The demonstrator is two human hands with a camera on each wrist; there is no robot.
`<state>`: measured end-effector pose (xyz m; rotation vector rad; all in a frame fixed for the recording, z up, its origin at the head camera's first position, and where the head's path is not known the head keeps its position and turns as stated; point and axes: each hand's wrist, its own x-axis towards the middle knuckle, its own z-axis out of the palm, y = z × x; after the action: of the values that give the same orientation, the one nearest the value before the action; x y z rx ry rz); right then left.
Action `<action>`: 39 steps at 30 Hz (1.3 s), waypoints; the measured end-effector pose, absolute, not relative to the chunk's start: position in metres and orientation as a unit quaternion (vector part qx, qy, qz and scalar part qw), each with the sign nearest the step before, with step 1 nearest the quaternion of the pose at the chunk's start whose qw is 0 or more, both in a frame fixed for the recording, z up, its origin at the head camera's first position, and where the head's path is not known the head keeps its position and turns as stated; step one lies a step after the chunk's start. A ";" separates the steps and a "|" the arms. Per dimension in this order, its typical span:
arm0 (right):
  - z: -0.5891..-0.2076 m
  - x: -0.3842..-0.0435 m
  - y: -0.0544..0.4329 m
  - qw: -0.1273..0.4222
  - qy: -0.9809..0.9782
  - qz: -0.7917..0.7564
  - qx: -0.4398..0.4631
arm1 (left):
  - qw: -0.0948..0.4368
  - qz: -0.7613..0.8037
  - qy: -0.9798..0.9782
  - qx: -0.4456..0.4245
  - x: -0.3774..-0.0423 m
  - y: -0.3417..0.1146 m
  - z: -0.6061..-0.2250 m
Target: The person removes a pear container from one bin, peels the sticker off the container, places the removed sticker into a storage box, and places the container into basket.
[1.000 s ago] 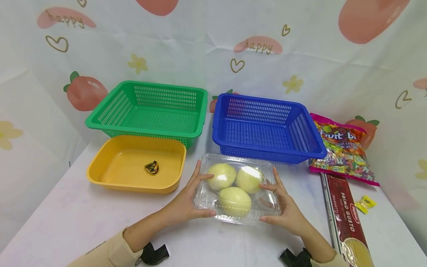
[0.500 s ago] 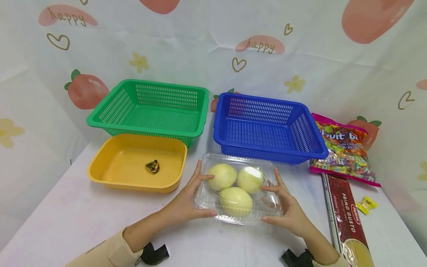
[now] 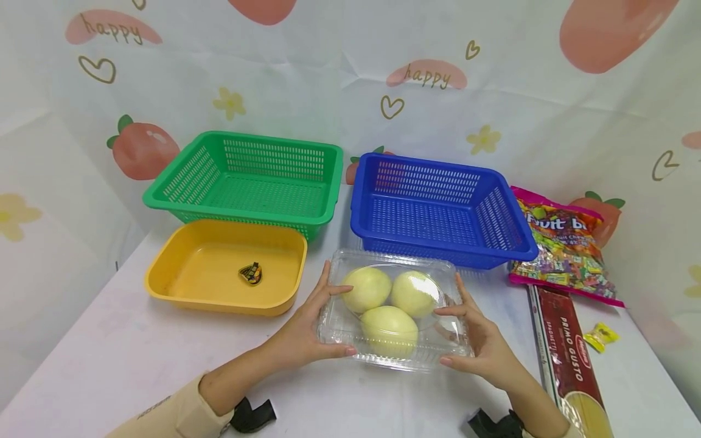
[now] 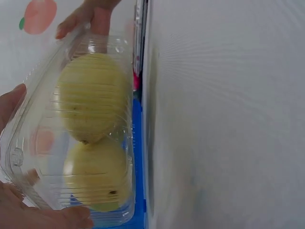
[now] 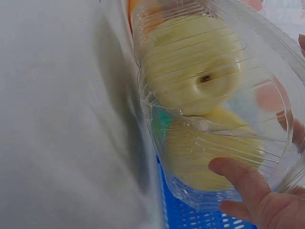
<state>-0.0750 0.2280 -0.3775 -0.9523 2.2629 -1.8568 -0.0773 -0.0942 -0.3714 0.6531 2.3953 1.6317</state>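
A clear plastic clamshell box (image 3: 350, 328) with three pale yellow round fruits (image 3: 389, 331) sits before me in the head view, in front of the blue basket. My left hand (image 3: 298, 337) grips its left side, thumb at the front edge and fingers along the side and lid. On the opposite side my right hand (image 3: 487, 347) holds the box the same way, its thumb at the front right corner. The left wrist view has two of the fruits (image 4: 93, 95) behind the ribbed wall. In the right wrist view a fingertip (image 5: 221, 165) touches the plastic.
Behind the box stands a blue basket (image 3: 443, 252), with a green basket (image 3: 263, 213) to its left. A yellow tray (image 3: 191, 286) holds a small dark wrapped piece (image 3: 251, 274). At right lie a candy bag (image 3: 564, 249), a spaghetti pack (image 3: 569, 353) and a yellow wrapped candy (image 3: 601, 336).
The right side of the box and my right hand have shifted slightly right. My left hand stays almost in place. Both hands keep their hold.
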 end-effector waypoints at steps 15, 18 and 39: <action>-0.360 -0.068 0.223 0.039 0.705 -0.633 -0.317 | 0.062 0.524 0.817 0.232 -0.072 -0.099 -0.353; -0.357 -0.068 0.222 0.043 0.703 -0.636 -0.315 | 0.057 0.530 0.811 0.240 -0.071 -0.100 -0.350; -0.336 -0.078 0.214 0.043 0.709 -0.626 -0.322 | 0.020 0.527 0.817 0.236 -0.073 -0.106 -0.330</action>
<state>-0.0779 0.2139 -0.3359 -0.9860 2.1689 -1.9143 -0.0733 -0.1056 -0.3302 0.7313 2.5328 1.6332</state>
